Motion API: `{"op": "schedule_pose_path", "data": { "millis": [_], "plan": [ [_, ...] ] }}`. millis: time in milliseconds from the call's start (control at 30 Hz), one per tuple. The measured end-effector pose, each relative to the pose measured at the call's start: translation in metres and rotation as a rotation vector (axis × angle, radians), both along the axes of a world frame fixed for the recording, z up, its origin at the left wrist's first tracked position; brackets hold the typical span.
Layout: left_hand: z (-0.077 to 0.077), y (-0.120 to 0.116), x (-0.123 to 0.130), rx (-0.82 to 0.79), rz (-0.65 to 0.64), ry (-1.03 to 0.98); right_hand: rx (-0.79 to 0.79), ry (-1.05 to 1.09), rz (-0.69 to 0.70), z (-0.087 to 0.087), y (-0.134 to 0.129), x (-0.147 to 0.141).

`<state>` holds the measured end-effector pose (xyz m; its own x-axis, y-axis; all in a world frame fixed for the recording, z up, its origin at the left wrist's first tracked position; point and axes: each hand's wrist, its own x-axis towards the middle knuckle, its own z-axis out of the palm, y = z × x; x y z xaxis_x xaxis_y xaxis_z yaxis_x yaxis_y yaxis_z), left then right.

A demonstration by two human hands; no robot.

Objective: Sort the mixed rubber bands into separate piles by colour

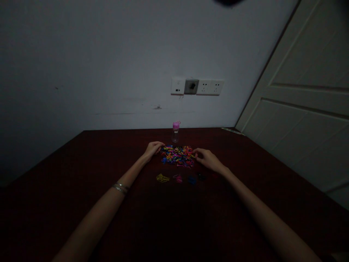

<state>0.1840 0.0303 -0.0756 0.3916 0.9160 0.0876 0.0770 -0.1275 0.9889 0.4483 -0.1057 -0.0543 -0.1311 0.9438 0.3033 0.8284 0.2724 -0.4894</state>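
From here, a pile [178, 155] is lying towards the back of the table [163, 225], and a bottle [175, 133] is standing just behind it. Smaller clusters [163, 178] are lying in a row before the pile. Wall sockets [208, 87] are sitting above, behind the bottle; a door [302, 87] is standing right.

L hand [154, 148] fingertips + R hand [205, 158] grip too small/dark to tell; dark pile [201, 177] on worktop [122, 225] near R wrist blurred, pcs unclear; dark shape [228, 1] cut off at top edge
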Motion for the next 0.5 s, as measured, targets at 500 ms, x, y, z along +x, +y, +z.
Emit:
{"op": "schedule_pose_path", "data": {
  "millis": [500],
  "plan": [
    [0.012,-0.012,0.000,0.037,-0.123,0.050,0.070,0.087,0.379,0.004,-0.043,-0.110]
  ]
}}
